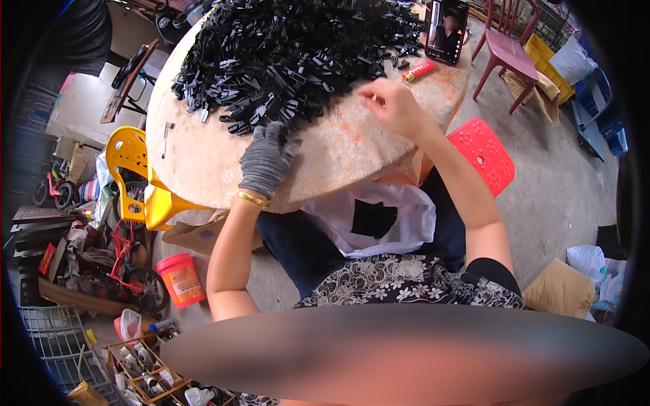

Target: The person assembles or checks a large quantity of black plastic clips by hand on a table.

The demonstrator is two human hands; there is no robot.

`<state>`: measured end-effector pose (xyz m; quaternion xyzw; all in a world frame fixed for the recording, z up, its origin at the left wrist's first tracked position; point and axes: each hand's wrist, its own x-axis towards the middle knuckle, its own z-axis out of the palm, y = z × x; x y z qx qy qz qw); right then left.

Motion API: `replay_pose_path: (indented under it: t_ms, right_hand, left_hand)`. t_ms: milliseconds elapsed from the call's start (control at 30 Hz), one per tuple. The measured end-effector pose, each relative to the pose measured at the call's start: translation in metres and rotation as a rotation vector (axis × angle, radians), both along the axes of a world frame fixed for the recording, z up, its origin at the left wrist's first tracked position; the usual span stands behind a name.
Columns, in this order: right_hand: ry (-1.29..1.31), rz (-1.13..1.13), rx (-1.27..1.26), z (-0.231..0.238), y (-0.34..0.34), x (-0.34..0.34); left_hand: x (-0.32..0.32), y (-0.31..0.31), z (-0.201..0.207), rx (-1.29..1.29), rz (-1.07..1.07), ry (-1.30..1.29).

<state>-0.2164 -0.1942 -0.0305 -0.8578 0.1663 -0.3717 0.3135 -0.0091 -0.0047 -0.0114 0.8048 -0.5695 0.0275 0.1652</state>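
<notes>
A large heap of small black plastic parts (284, 57) covers the far half of a round, stained table (332, 159). At the heap's near edge is my left hand (265, 162), in a grey knit glove, with its fingers bent onto a black part; the fingertips merge with the heap. My right hand (393, 108) is bare and raised above the table, right of the heap. Its fingers are curled together in a pinch, and anything between them is too small to make out. A white bag (416, 227) with a dark patch inside lies open across my lap, below the table edge.
On the table are a phone (447, 30), a small red tube (418, 71) and a thin metal tool (166, 139). Around it stand a yellow chair (128, 152), a red stool (482, 159) and a maroon chair (511, 51). An orange-red bucket (181, 281) is at lower left.
</notes>
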Motion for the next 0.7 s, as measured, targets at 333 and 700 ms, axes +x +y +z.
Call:
replay_pose_path:
  t_ms: [333, 700]
  right_hand:
    - [0.125, -0.121, -0.412, -0.011, -0.03, 0.05]
    - [-0.031, 0.21, 0.212, -0.001, 0.028, 0.002]
  left_hand:
    - [-0.007, 0.007, -0.008, -0.131, 0.122, 0.041]
    - [-0.017, 0.026, 0.006, -0.175, -0.061, 0.833]
